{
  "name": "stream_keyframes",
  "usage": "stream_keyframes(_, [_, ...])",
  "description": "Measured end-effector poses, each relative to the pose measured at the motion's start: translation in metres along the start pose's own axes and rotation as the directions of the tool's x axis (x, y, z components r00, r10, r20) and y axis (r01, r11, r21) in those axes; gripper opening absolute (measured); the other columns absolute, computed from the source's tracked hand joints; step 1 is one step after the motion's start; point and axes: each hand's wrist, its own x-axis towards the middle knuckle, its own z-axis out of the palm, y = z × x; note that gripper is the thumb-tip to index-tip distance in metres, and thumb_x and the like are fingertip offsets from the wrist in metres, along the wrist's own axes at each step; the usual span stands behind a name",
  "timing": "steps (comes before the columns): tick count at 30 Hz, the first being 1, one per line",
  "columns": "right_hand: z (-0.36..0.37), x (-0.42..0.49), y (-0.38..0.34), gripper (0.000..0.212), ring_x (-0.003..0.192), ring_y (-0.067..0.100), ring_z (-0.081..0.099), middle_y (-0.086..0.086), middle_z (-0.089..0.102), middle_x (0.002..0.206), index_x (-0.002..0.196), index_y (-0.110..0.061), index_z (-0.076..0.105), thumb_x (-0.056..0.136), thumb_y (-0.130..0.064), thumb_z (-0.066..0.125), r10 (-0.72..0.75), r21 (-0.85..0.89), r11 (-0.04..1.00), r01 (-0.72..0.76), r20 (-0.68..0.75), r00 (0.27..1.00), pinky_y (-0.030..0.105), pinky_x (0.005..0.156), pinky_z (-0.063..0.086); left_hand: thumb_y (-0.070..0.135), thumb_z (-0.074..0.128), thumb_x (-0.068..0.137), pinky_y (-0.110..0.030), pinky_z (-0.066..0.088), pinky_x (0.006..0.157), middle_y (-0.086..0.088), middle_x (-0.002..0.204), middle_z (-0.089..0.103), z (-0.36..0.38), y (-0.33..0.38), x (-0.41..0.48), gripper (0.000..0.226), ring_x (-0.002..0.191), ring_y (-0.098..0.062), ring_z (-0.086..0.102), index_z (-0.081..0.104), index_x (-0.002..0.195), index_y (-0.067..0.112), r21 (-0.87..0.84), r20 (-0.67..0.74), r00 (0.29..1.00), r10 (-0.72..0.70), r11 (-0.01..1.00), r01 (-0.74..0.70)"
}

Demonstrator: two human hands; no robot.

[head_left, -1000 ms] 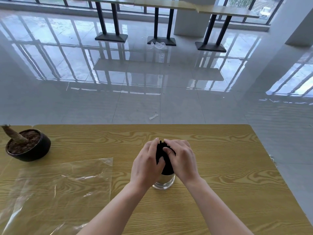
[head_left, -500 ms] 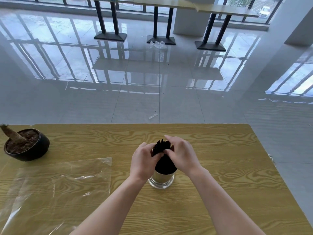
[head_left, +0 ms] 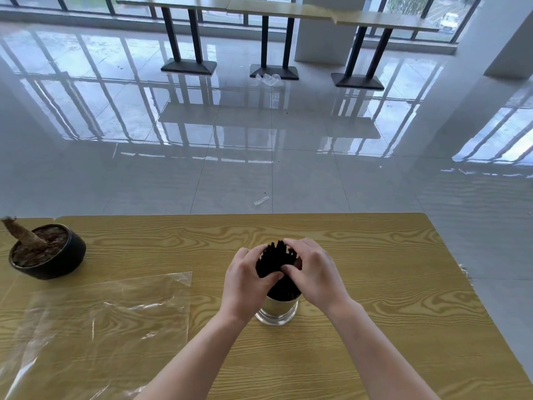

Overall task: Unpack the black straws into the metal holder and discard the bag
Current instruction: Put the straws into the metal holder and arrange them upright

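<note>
Near left: clear plastic bag (head_left: 101,319) flat on the wooden table (head_left: 389,313), empty. Centre: metal holder (head_left: 277,311) upright, black straws (head_left: 278,262) standing in it, tips uneven. Left hand (head_left: 245,281) and right hand (head_left: 315,272) each clamped around the bundle from opposite sides, above the rim. Far left: dark plant pot (head_left: 47,251). Beyond the table: glossy tiled floor (head_left: 259,154).

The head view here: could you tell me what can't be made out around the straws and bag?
- Black straws: middle hidden by left hand and right hand.
- Metal holder: rim partly covered by both hands.
- Clear bag: cut off by the left and bottom edges.
</note>
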Motion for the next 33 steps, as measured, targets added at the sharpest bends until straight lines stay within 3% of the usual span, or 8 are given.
stream_keyframes(5, [0.001,0.006,-0.002,0.075,0.118,0.016,0.058,-0.002,0.058,0.133,0.152,-0.018,0.041,0.086,-0.018,0.076,-0.026,-0.021,0.999,0.028,0.054,0.998,0.024,0.095,0.045,0.023,0.085,0.074,-0.012,0.044,0.073,0.009,0.097,0.057,-0.007,-0.001,0.001,0.065,0.074,-0.004,0.057,0.06,0.133,0.02,-0.065,-0.067,0.992,-0.106,0.993,0.102])
stream_keyframes(12, [-0.001,0.007,-0.007,0.044,0.112,0.018,0.065,-0.002,0.069,0.122,0.129,-0.016,0.065,0.086,-0.008,0.071,-0.124,-0.048,0.991,0.128,0.079,0.989,0.027,0.096,0.05,0.022,0.085,0.07,-0.026,0.054,0.08,0.006,0.093,0.066,-0.008,0.005,0.001,0.033,0.09,-0.01,0.065,0.076,0.098,0.038,-0.21,-0.009,0.988,-0.157,0.966,0.152])
stream_keyframes(14, [-0.002,0.007,-0.005,0.057,0.112,0.013,0.065,-0.003,0.069,0.128,0.138,-0.02,0.059,0.084,-0.008,0.073,-0.08,0.019,0.997,0.079,0.078,0.994,0.023,0.098,0.048,0.024,0.087,0.07,-0.028,0.056,0.081,0.005,0.097,0.068,-0.007,0.007,0.003,0.04,0.091,-0.009,0.067,0.075,0.107,0.034,-0.279,0.012,0.986,-0.169,0.946,0.165])
stream_keyframes(17, [-0.006,0.007,0.001,0.068,0.085,0.003,0.065,-0.007,0.069,0.121,0.145,-0.024,0.052,0.083,-0.012,0.078,0.007,0.076,0.997,-0.011,0.05,0.999,0.019,0.085,0.051,0.022,0.089,0.068,-0.019,0.051,0.083,0.006,0.103,0.061,-0.008,0.006,0.005,0.063,0.094,-0.004,0.061,0.066,0.127,0.021,-0.24,-0.002,0.987,-0.161,0.958,0.156])
stream_keyframes(21, [-0.006,-0.001,0.01,0.071,0.073,0.004,0.061,-0.013,0.057,0.12,0.145,-0.019,0.051,0.081,-0.018,0.082,0.053,0.071,0.996,-0.054,0.018,0.998,0.014,0.074,0.048,0.032,0.093,0.062,-0.015,0.043,0.082,0.005,0.104,0.054,-0.013,-0.006,-0.004,0.082,0.094,-0.008,0.055,0.056,0.136,0.027,-0.134,0.009,0.99,-0.141,0.981,0.141])
stream_keyframes(23, [-0.007,-0.002,0.014,0.073,0.071,0.005,0.058,-0.011,0.055,0.12,0.146,-0.017,0.048,0.081,-0.025,0.082,0.109,0.056,0.992,-0.109,0.01,0.994,0.018,0.075,0.047,0.033,0.092,0.064,-0.016,0.044,0.077,0.004,0.094,0.055,-0.014,-0.009,-0.008,0.076,0.084,-0.009,0.055,0.06,0.132,0.028,-0.098,0.045,0.985,-0.166,0.981,0.17])
stream_keyframes(27, [-0.005,0.007,0.014,0.067,0.086,0.008,0.055,-0.006,0.061,0.115,0.143,-0.014,0.053,0.083,-0.028,0.08,0.142,0.035,0.989,-0.144,0.062,0.988,0.02,0.081,0.041,0.023,0.086,0.073,-0.021,0.053,0.064,0.012,0.064,0.064,-0.011,-0.005,-0.007,0.04,0.061,-0.003,0.058,0.074,0.11,0.029,-0.142,0.036,0.985,-0.167,0.975,0.17])
stream_keyframes(33, [0.002,0.011,0.004,0.057,0.125,0.019,0.058,0.003,0.066,0.131,0.141,-0.012,0.056,0.086,-0.014,0.074,0.112,0.015,0.993,-0.113,0.067,0.991,0.017,0.097,0.036,0.016,0.082,0.077,-0.023,0.057,0.07,0.02,0.07,0.07,-0.004,0.012,0.011,0.029,0.071,-0.001,0.066,0.078,0.097,0.037,-0.145,0.024,0.995,-0.101,0.984,0.104])
